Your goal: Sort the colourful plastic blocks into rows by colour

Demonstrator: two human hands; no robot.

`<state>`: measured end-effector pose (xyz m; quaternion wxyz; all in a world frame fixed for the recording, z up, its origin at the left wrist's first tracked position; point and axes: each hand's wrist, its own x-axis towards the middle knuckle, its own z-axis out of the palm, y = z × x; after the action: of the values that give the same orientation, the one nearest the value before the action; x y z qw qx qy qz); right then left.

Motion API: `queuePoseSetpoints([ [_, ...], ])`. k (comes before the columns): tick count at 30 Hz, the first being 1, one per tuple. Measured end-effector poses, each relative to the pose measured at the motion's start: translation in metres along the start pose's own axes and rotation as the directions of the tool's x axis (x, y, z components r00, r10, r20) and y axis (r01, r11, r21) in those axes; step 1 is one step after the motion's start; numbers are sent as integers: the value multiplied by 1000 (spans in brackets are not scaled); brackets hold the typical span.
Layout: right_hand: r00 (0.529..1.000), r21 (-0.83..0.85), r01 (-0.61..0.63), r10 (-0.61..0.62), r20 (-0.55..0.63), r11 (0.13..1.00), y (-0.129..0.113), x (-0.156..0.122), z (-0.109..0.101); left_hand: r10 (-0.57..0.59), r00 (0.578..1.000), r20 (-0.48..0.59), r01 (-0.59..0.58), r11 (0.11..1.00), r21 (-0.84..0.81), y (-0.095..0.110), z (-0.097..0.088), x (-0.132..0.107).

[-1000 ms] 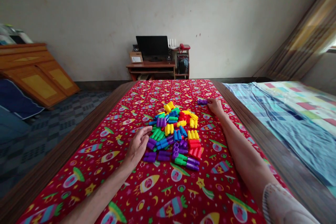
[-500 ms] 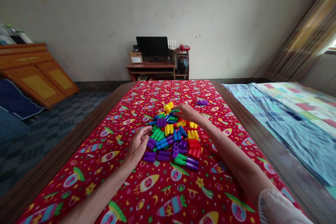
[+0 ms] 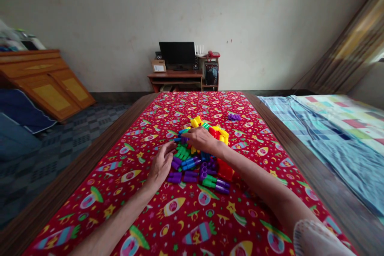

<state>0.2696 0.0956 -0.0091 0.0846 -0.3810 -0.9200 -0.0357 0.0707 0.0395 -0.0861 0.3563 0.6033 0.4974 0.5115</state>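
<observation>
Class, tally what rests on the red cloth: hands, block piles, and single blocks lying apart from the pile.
hands: 2, the left hand and the right hand
block pile: 1
stray purple block: 1
total: 4

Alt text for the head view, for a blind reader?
A person's right hand reaches over a pile of bright plastic blocks on a red rocket-print tablecloth, while the left hand rests at the pile's left edge. One purple block lies apart beyond the pile; a desk with a monitor stands against the far wall.
</observation>
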Motion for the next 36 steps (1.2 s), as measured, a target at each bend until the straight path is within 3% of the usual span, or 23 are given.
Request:
queuePoseSetpoints([
  [3,999,38,-37,37,9,999,-5,2,5,0,1000,4,0,1000,-2,0,0,0],
  [7,985,284,11,39,-168,959,1,1,11,-1,1000,10,1,1000,-12,2,2,0],
  [11,902,563,-25,262,-343,826,30,0,6,-8,1000,12,8,1000,-8,4,2,0],
  [13,828,657,-46,396,-396,752,60,-7,-1,-6,1000,14,6,1000,-1,5,2,0],
  [15,720,697,-95,533,-445,710,99,-21,-8,-1,1000,17,1,1000,10,5,1,0],
  [18,493,702,-334,752,-438,628,159,-55,-11,3,1000,19,-4,1000,17,4,1,1],
  [19,439,674,-446,800,-408,589,176,-67,-10,2,1000,20,-3,1000,16,3,1,1],
  [21,385,554,-650,854,-350,520,202,-89,-6,-1,1000,24,1,1000,13,2,0,2],
  [23,379,444,-753,872,-310,485,217,-104,0,-2,1000,25,2,1000,12,1,0,2],
  [26,416,387,-778,867,-273,495,223,-110,7,-3,1000,20,3,1000,6,2,0,2],
  [32,528,296,-770,825,-202,565,214,-100,9,-15,1000,7,15,1000,-7,4,0,2],
  [36,534,255,-779,819,-210,573,204,-99,8,-13,1000,9,13,1000,18,4,-1,1],
])
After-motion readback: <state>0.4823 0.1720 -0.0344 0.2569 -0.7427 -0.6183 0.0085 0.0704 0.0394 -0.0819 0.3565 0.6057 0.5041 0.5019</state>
